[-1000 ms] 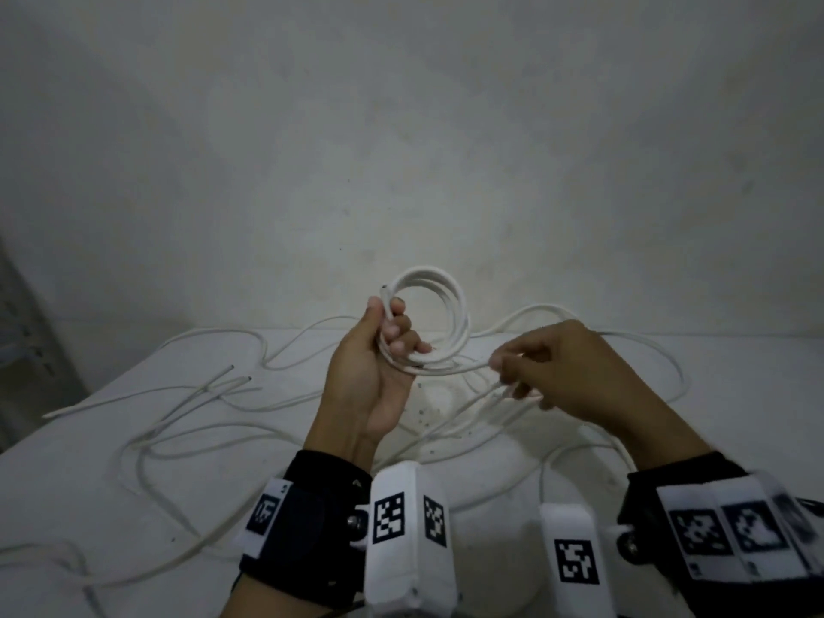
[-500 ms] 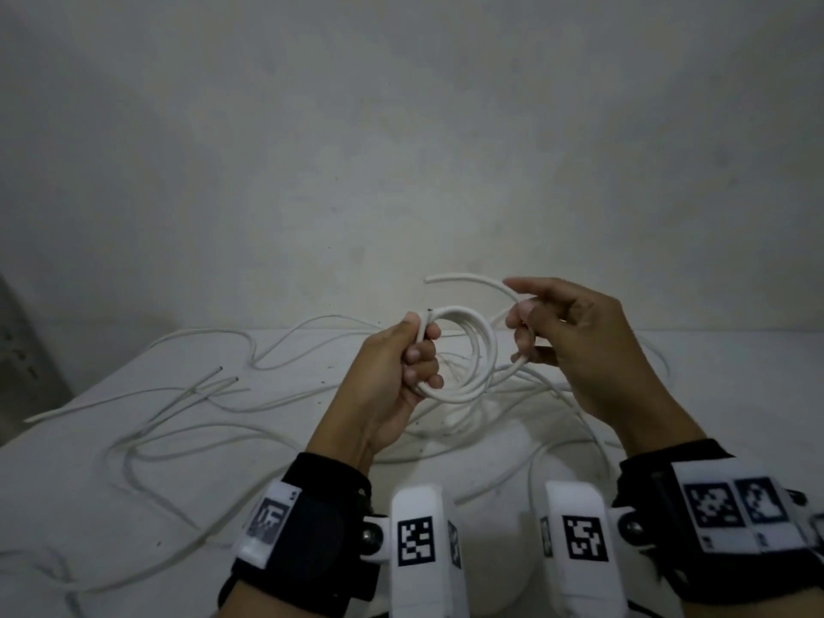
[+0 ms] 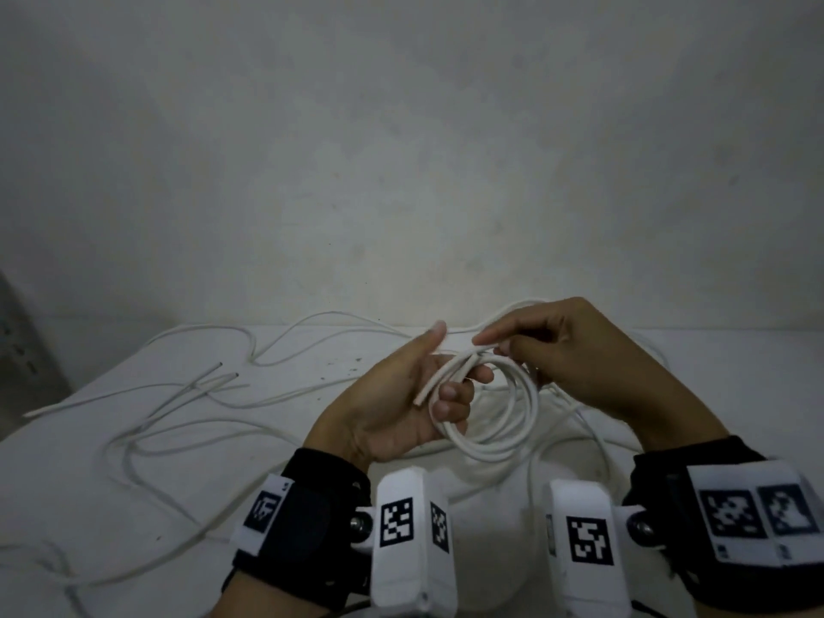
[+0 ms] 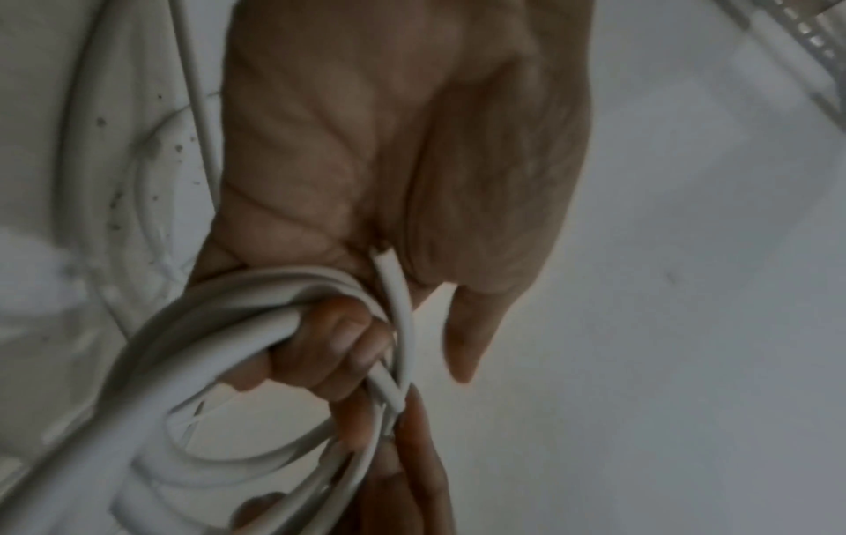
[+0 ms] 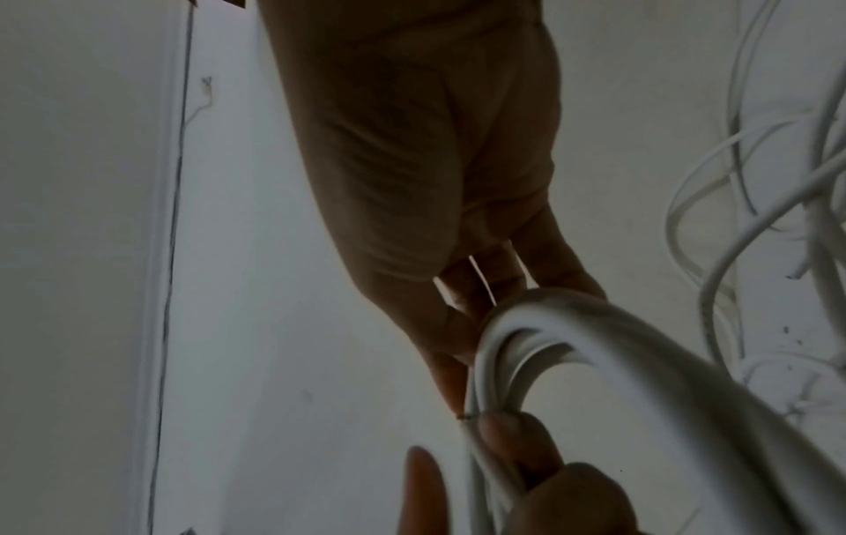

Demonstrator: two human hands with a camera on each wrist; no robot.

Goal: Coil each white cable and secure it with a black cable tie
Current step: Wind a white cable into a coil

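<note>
A white cable coil (image 3: 486, 452) of several loops hangs in front of me above the table. My left hand (image 3: 446, 365) holds its left side, fingers curled through the loops and thumb raised; a cut cable end (image 3: 420, 399) sticks out over the palm. My right hand (image 3: 492, 345) pinches the strands at the top of the coil, fingertips close to the left thumb. In the left wrist view the coil (image 4: 219, 325) wraps round the curled fingers (image 4: 338, 344). In the right wrist view the coil (image 5: 618, 344) passes under my right fingers (image 5: 462, 347). No black cable tie is in view.
Several loose white cables (image 3: 214, 396) sprawl over the white table (image 3: 111, 506), left of and under my hands. A plain wall rises behind the table's far edge. A grey metal object (image 3: 22, 359) stands at the far left.
My right hand swung the free tail over from the right and brought it down onto the top of the coil. Both hands and the coil sit lower, and the coil tilts flatter.
</note>
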